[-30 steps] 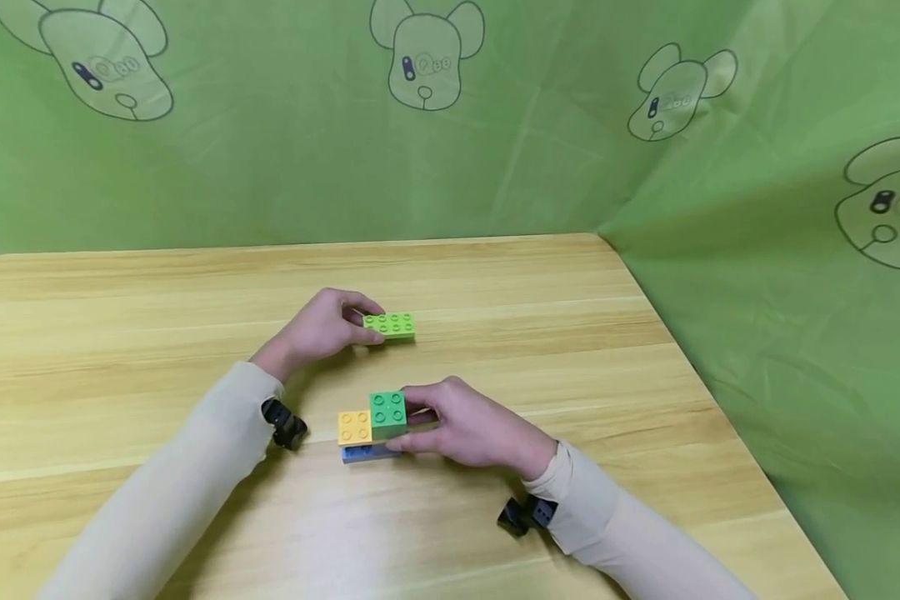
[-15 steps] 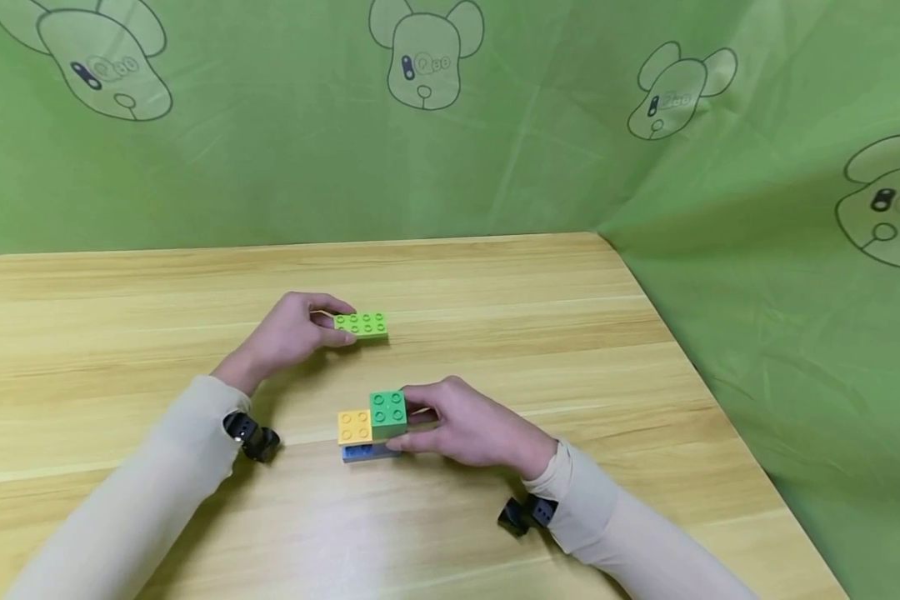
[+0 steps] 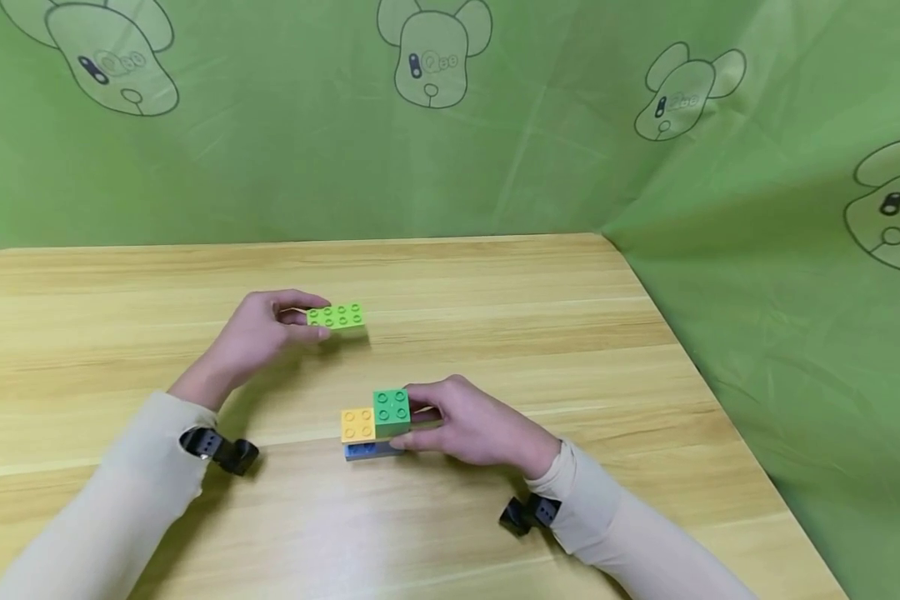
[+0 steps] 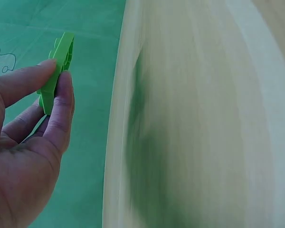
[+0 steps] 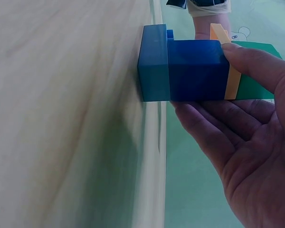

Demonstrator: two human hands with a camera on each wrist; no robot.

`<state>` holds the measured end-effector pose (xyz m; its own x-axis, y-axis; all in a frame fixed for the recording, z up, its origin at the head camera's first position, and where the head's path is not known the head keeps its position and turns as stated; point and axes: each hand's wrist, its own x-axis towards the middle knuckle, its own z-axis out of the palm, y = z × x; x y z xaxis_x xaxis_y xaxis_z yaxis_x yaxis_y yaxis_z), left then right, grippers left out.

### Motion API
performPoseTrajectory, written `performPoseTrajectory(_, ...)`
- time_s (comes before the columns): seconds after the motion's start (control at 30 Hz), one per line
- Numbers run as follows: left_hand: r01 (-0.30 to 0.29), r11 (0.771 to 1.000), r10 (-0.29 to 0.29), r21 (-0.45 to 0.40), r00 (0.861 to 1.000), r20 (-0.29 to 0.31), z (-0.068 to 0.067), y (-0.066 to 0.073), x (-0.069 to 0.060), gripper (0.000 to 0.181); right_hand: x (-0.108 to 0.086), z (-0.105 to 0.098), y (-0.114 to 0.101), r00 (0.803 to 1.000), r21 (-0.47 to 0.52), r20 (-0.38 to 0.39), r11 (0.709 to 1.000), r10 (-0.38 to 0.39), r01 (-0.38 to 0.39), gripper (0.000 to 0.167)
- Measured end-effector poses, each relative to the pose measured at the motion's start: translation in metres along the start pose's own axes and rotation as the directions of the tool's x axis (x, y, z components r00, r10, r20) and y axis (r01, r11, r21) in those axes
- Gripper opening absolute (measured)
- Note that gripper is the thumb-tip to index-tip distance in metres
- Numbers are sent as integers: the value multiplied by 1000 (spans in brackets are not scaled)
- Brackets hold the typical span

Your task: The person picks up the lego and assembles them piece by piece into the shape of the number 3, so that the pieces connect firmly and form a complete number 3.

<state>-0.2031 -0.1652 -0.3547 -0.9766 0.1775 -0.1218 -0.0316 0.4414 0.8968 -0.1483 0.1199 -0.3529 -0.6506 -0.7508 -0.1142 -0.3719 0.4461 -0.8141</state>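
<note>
My left hand pinches a lime-green toy building brick by its left end, studs up. In the left wrist view the thumb and a finger hold this brick from both sides, and its shadow falls on the table apart from it. Nearer the front, my right hand grips a stack of toy bricks. On top sits a green brick, over a yellow plate-like brick, with a blue brick lowest. The right wrist view shows a dark blue brick between the yellow and lowest blue ones.
The wooden table runs back to a green curtain printed with animal heads. That curtain also hangs along the table's right edge. A black wrist camera is worn on the left wrist, another black camera on the right.
My left hand has moved left across the table with the lime-green brick. My right hand and its brick stack have stayed in place.
</note>
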Motion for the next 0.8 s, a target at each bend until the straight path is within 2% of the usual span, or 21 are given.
performPoseTrajectory(0.2, 12, 1000, -12, 7, 1000, -19, -2, -2, -8, 46, -1, 0, 0, 1000, 7, -2, 1000, -2, 2, 27)
performPoseTrajectory(0.47, 46, 998, -49, -52, 998, -46, -2, -3, -18, 47, 1, 1, -1, 1000, 1, -2, 1000, -7, 7, 26)
performPoseTrajectory(0.6, 36, 998, -38, -48, 999, -37, -3, 0, -21, 48, 0, 0, -1, 1000, 4, -1, 1000, 3, -3, 26)
performPoseTrajectory(0.8, -11, 999, 9, -35, 999, -34, -10, 2, -31, 45, 0, 2, 1, 1000, 16, -2, 1000, 5, -5, 25)
